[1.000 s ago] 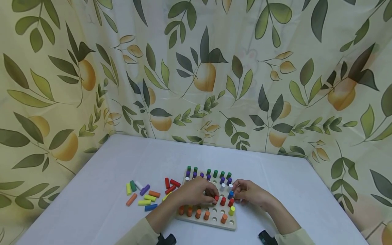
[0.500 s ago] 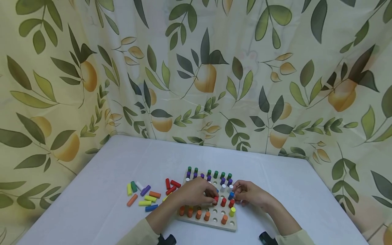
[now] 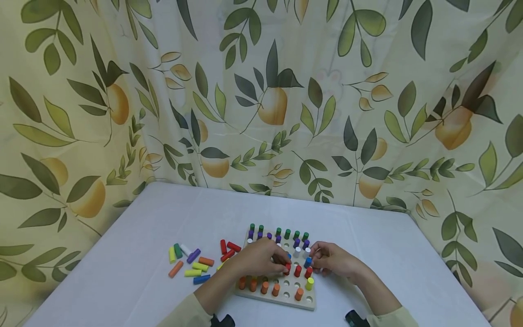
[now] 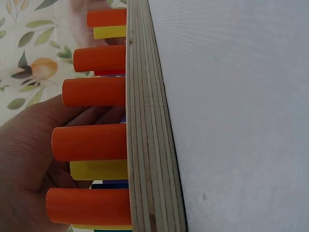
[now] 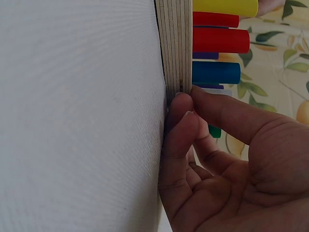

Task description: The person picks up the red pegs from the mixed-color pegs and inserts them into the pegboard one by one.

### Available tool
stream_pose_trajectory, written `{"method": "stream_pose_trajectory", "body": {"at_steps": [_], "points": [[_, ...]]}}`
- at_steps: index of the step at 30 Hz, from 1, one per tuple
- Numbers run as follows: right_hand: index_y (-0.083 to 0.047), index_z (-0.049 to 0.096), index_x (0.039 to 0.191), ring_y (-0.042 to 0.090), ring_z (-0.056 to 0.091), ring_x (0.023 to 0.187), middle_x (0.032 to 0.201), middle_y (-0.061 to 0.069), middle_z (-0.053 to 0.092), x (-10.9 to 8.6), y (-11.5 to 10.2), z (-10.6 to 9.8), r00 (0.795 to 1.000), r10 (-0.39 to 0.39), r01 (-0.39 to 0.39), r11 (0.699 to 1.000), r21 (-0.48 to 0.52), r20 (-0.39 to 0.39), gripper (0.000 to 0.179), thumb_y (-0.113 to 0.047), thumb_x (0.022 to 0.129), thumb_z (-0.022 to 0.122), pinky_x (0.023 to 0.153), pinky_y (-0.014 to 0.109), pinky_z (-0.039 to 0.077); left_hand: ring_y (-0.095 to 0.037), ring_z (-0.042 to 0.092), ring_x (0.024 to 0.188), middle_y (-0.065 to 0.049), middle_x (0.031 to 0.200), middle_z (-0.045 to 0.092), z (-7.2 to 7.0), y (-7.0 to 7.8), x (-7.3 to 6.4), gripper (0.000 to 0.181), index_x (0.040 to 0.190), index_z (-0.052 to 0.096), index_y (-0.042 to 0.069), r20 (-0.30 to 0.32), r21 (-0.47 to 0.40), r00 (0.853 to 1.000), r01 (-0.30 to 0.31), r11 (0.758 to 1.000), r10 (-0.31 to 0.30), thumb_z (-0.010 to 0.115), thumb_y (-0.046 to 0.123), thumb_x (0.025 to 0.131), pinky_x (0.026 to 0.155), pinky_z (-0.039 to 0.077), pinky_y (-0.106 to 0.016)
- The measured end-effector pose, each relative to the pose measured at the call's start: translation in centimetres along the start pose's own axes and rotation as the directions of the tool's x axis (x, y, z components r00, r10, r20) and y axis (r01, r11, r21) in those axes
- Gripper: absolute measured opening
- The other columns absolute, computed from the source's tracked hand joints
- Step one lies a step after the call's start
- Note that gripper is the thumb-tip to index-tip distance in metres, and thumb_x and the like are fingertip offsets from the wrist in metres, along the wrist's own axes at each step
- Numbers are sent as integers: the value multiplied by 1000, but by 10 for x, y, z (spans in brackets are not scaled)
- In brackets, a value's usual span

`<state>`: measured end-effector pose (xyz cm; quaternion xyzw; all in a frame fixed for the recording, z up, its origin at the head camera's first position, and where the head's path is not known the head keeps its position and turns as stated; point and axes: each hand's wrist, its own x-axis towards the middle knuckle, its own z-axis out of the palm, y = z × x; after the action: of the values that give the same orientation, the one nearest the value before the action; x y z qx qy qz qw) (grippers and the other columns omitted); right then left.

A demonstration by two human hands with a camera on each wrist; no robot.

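A wooden pegboard (image 3: 274, 296) stands on the table in front of me, with rows of coloured pegs upright in it. My left hand (image 3: 261, 256) reaches over its middle and pinches a red peg (image 3: 288, 269), in line with two other red pegs (image 3: 298, 271). In the left wrist view, orange pegs (image 4: 90, 143) partly hide my left hand, and the red peg's lower end cannot be made out. My right hand (image 3: 336, 259) holds the board's right edge, beside a blue peg (image 3: 308, 262). In the right wrist view, fingertips (image 5: 181, 108) touch the layered side (image 5: 176, 43).
Loose pegs lie left of the board: red (image 3: 234, 246), yellow (image 3: 193, 273), orange (image 3: 175, 269), blue (image 3: 202, 279), purple (image 3: 194, 255) and green (image 3: 177, 250). A white cloth (image 3: 122, 272) covers the table. A patterned curtain (image 3: 261, 150) hangs behind it.
The head view has shifted slightly. Both hands keep their places, the left on the red peg and the right at the board's edge.
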<state>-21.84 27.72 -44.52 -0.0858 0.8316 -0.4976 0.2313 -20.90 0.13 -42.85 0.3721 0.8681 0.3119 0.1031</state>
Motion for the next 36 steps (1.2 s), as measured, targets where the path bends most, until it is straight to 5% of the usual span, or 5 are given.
{"method": "stream_pose_trajectory", "body": {"at_steps": [36], "points": [[0,58,116,24,60,80,89,10,60,0,-1,1,1000,3,-3,1000,-21,-4,21,-1,97,65,69,35,53,2,60,82,17,95,73,0,2,0,13,106,82,19,-12,-4,999,32,999,-32,79,19,94,75,50,-17]]}}
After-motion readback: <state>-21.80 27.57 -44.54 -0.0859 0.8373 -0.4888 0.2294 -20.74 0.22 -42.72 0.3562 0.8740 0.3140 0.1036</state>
